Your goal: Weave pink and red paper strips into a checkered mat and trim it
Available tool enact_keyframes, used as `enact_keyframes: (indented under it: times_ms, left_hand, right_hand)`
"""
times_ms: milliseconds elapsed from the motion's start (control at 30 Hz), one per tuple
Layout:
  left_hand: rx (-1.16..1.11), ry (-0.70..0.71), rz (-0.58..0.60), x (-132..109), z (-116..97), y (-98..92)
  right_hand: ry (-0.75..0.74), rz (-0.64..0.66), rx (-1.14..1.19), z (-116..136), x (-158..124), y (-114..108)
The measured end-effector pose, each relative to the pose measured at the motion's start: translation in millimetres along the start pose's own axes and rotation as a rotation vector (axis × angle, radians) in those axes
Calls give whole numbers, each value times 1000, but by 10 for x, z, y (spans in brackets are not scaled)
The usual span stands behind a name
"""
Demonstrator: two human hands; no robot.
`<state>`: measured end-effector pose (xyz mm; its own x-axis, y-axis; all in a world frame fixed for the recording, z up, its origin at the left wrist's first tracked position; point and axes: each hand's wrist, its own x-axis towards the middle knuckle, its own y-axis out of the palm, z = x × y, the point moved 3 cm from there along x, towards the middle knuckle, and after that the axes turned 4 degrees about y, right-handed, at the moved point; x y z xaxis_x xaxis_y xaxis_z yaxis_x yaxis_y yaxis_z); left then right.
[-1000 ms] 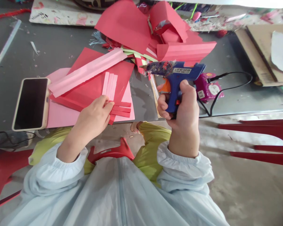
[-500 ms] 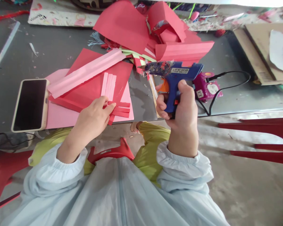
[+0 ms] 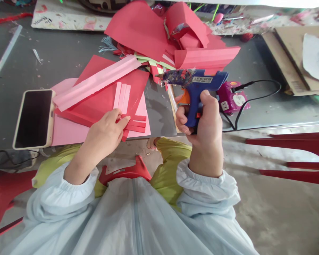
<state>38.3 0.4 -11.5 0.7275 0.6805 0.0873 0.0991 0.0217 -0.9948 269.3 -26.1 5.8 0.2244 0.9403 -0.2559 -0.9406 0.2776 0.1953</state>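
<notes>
Left of the glue gun (image 3: pixel 196 95), the left hand (image 3: pixel 104 134) is pinching paper strips (image 3: pixel 121 96), while the right hand (image 3: pixel 209 120) is clasping the glue gun itself. Right of it, a purple socket box (image 3: pixel 229 95) is holding a black plug (image 3: pixel 239 88). Beyond it, curled red paper (image 3: pixel 182 16) is lying.

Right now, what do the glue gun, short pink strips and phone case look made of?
Glue gun: probably hard plastic, smooth; moulded-looking blue body.
Short pink strips: likely paper, matte, thin with straight edges.
Phone case: silicone or plastic, unclear; smooth cream rim, rounded corners.
</notes>
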Motion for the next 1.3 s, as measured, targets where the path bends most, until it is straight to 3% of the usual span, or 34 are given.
enact_keyframes:
  times_ms: [200,733,1033,1300]
  left_hand:
    - [-70,-14,-84,7,56,3]
    - [-48,-44,39,32,31,-6]
    - [-109,-63,-54,42,105,-9]
    - [-65,-56,-25,38,59,-12]
  right_hand:
    - [-12,1,-10,-6,-1,9]
    - [-3,12,-8,-9,4,19]
    - [2,4,-11,-9,10,22]
    - [7,-7,-32,-2,5,22]
